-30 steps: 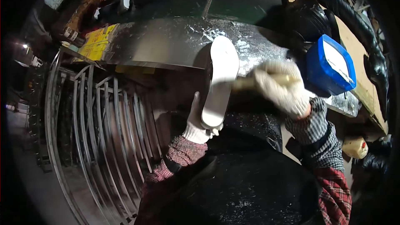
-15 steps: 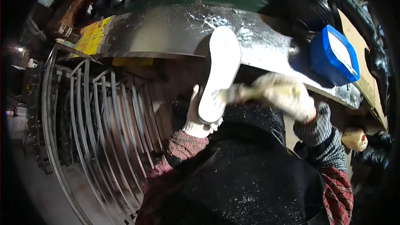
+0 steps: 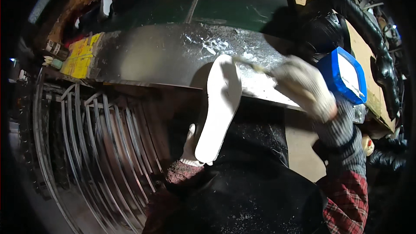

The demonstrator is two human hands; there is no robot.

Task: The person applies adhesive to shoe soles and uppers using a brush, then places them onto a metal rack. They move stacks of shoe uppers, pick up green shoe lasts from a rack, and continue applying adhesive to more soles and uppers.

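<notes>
Holding white sole point(image 3: 222, 104), blue tub point(image 3: 336, 74) near right hand point(image 3: 305, 87), metal rack point(image 3: 77, 100)

Brush point(image 3: 252, 64) moved up, off lower sole point(image 3: 219, 110); at top

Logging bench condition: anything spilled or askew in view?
Yes: white smears lie directly on the dark bench top, beyond the white sole in the left hand. They look like stray material, since similar white stuff sits inside the blue container.

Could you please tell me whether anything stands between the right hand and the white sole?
Only the brush held in the right hand reaches across the gap toward the white sole; nothing else visible stands in the way.
</notes>
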